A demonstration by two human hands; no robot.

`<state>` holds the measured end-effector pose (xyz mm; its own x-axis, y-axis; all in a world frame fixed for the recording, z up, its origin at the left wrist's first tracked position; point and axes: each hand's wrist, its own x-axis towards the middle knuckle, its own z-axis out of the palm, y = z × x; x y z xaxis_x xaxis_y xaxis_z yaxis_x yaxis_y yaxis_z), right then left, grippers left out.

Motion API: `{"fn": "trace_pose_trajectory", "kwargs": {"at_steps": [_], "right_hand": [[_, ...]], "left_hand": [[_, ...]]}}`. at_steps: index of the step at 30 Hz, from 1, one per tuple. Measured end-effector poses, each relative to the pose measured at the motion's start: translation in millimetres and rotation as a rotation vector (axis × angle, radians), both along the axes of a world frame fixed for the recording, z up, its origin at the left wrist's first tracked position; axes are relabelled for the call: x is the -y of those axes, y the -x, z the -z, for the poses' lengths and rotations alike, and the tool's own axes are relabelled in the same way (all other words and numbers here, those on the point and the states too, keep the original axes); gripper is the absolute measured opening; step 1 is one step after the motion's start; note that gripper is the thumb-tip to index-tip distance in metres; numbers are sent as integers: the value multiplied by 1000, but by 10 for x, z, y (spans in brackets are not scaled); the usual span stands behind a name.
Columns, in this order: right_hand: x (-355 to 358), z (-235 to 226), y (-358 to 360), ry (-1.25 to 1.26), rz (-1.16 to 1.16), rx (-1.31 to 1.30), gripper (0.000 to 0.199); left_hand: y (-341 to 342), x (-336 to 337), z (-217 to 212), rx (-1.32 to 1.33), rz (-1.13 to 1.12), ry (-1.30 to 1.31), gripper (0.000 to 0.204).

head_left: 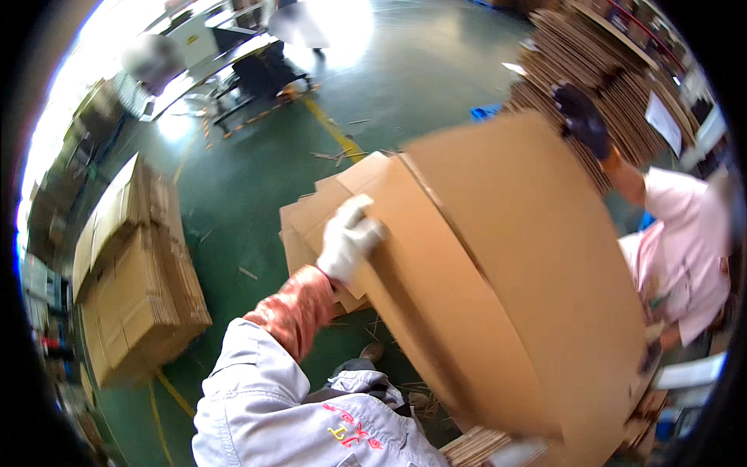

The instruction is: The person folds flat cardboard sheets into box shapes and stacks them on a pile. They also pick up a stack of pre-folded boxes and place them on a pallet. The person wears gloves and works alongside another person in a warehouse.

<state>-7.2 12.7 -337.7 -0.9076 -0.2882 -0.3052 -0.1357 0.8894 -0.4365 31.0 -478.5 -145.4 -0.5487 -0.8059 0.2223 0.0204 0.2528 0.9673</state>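
Observation:
A large flat cardboard sheet (537,233), creased along a flap line, stands tilted in front of me and fills the middle and right. My left hand (350,237), in a white glove, is closed on its left edge, slightly blurred by motion. At the lower edge, a smeared white shape beside the sheet's bottom end is probably my right hand (517,451); its fingers cannot be made out. Beneath and behind the sheet lie more flat cardboard pieces (299,233).
A co-worker in a pink shirt (677,249) stands at the right, one dark-gloved hand (583,117) raised near tall cardboard stacks (576,54). Folded cartons (132,288) are piled at the left. Scraps litter the green floor (249,179); a machine table (257,70) stands far off.

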Motion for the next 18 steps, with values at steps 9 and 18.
{"fn": "trace_pose_trajectory", "kwargs": {"at_steps": [9, 18], "right_hand": [[990, 266, -763, 654, -81, -60, 32], [-910, -9, -958, 1692, 1223, 195, 9]], "left_hand": [[-888, 857, 2507, 673, -30, 403, 53], [159, -1986, 1816, 886, 952, -208, 45]]}}
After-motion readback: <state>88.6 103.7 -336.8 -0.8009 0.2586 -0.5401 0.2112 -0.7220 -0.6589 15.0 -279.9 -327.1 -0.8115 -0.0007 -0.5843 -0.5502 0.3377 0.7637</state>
